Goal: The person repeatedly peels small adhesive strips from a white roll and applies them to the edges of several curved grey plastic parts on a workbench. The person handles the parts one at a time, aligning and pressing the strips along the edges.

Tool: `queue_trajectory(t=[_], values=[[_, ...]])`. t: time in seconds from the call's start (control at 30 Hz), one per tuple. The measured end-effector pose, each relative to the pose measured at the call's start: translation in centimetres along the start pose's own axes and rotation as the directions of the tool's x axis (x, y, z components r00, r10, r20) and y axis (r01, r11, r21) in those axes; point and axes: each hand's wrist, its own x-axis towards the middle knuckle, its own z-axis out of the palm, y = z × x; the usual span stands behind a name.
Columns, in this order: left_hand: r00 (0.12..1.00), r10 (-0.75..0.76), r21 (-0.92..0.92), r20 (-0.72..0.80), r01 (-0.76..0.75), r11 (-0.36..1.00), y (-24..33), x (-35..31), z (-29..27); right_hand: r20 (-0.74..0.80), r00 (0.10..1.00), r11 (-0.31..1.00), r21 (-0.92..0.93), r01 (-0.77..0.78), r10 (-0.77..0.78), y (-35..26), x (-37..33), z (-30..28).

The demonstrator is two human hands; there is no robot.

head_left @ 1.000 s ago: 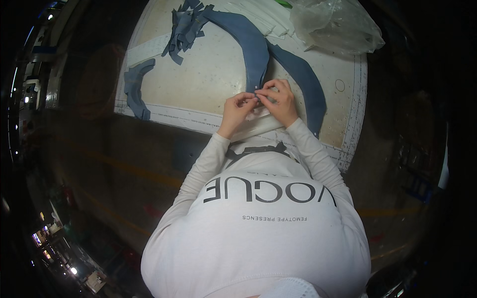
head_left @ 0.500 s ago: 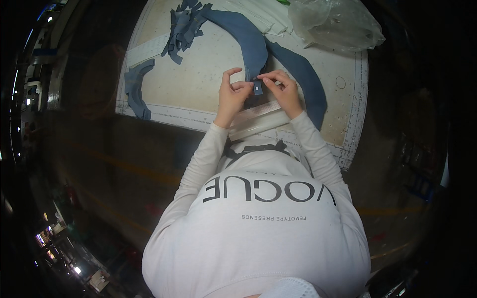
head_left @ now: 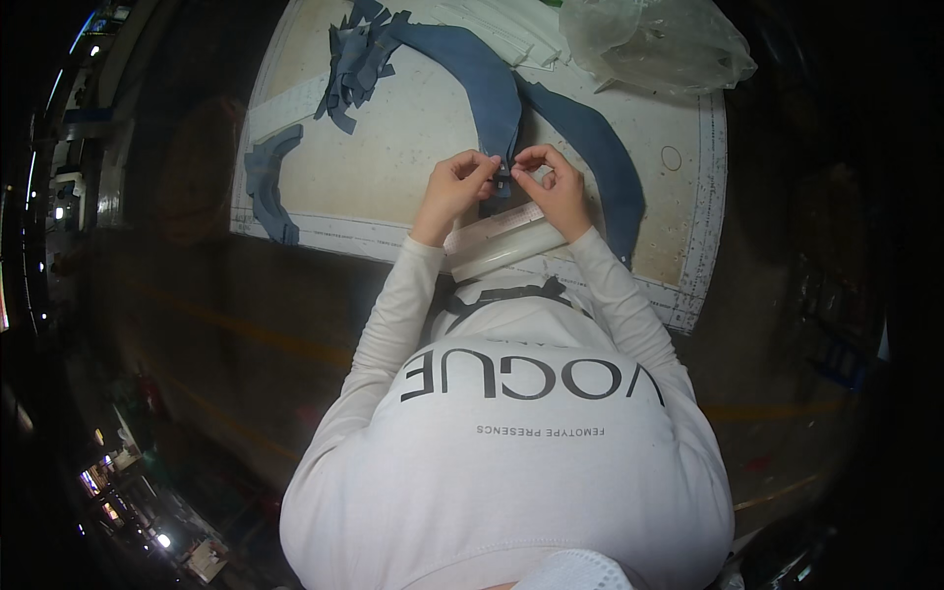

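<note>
A stack of curved blue fabric pieces [head_left: 474, 81] lies on the table, its narrow end between my hands. Small white marks, perhaps stickers, show at that end. Thumb and forefinger of my left hand [head_left: 455, 195] are closed on the left side of the fabric end. My right hand [head_left: 557, 193] is pinched at the right edge of the same end; what is between its fingertips is too small to make out. A second curved blue fabric stack [head_left: 597, 147] stretches to the right, beyond my right hand. Below my hands lies a clear ruler [head_left: 495, 230] over a pale roll or folded strip [head_left: 497, 254].
Loose blue fabric strips [head_left: 356, 67] are heaped at the far left of the table [head_left: 403, 147]. Short curved blue pieces [head_left: 267, 187] lie near its left edge. White strips [head_left: 506, 34] and a clear plastic bag [head_left: 661, 44] occupy the back.
My left forefinger has come down from a raised position to meet the thumb at the fabric end. The right fingertips have closed together and shifted slightly lower beside it.
</note>
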Motion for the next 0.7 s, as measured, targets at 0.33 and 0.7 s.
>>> queue_trajectory(t=[0.33,0.7], values=[[0.965,0.252,-0.118,-0.072,-0.259,0.959,0.1,-0.8,0.3,0.02,0.994,0.984,-0.137,0.113,-0.111,-0.9,0.0,-0.6],[0.997,0.075,-0.182,-0.035,-0.08,0.98,-0.1,-0.8,-1.3,0.255,0.84,0.697,-0.472,0.54,-0.478,-1.9,-0.1,0.1]])
